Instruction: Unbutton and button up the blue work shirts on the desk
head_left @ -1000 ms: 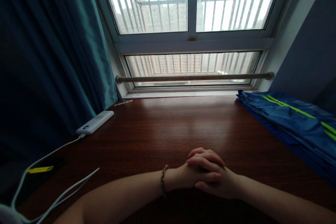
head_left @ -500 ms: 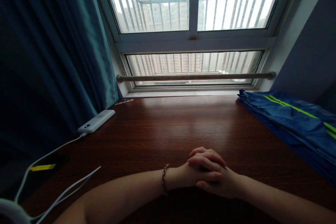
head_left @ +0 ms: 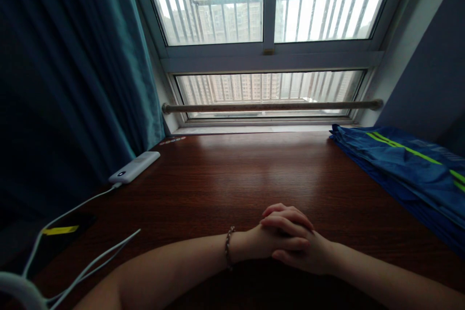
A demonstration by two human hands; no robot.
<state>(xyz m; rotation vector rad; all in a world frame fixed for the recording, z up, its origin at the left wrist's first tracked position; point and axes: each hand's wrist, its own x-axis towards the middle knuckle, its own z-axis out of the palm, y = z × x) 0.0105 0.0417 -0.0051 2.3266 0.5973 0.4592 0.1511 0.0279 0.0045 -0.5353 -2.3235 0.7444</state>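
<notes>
My left hand (head_left: pixel 264 240) and my right hand (head_left: pixel 315 255) are clasped together at the near edge of the brown wooden table (head_left: pixel 225 169). Their fingers are interlaced, each hand folded around the other. No object shows between them, though the palms are hidden. A dark braided bracelet (head_left: pixel 228 248) circles my left wrist. Both forearms come in from the lower corners and meet at the hands.
At the left, a white power bank (head_left: pixel 134 167) with a white cable (head_left: pixel 78 208) lies by a blue curtain (head_left: pixel 119 82). Folded blue fabric (head_left: pixel 399 164) with yellow-green stripes lies at the right. A horizontal rail (head_left: pixel 272 106) crosses the barred window.
</notes>
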